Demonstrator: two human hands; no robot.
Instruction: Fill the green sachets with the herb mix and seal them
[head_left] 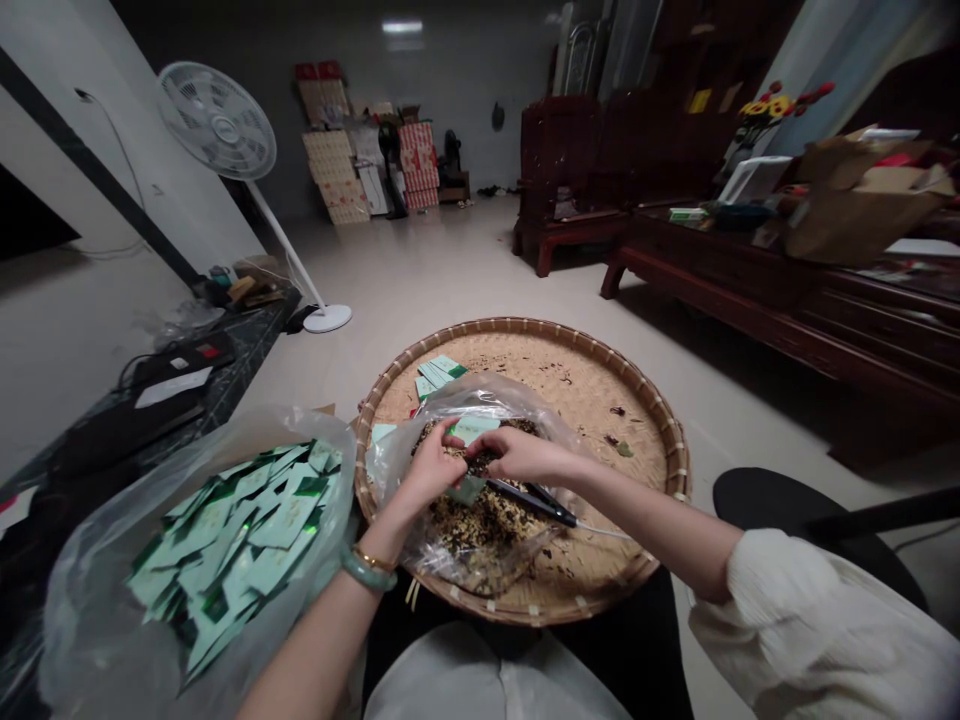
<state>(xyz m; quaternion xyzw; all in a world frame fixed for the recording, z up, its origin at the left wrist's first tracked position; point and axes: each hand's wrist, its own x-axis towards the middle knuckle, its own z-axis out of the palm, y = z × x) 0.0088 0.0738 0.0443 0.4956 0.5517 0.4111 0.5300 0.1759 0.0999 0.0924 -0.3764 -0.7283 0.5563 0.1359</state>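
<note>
My left hand (437,465), with a jade-like bangle and a gold bracelet on its wrist, and my right hand (521,455) meet over a clear plastic bag (502,393). Their fingers are closed at a small pale green packet (474,430), partly covered by the fingertips. Loose dried bits (480,525), dark and yellowish, fill the bag. Below my right hand lies a long black-and-silver tool (536,502), its kind unclear. The bag rests on a round woven bamboo tray (637,400), where more flat green packets (437,377) lie at the back left.
Left of the tray, a large plastic bag (82,590) holds many green packets (247,530). A white standing fan (217,120) stands beyond it. Dark wooden furniture (697,260) is at the right, near a black round base (772,510). Stacked boxes (337,170) line the back wall.
</note>
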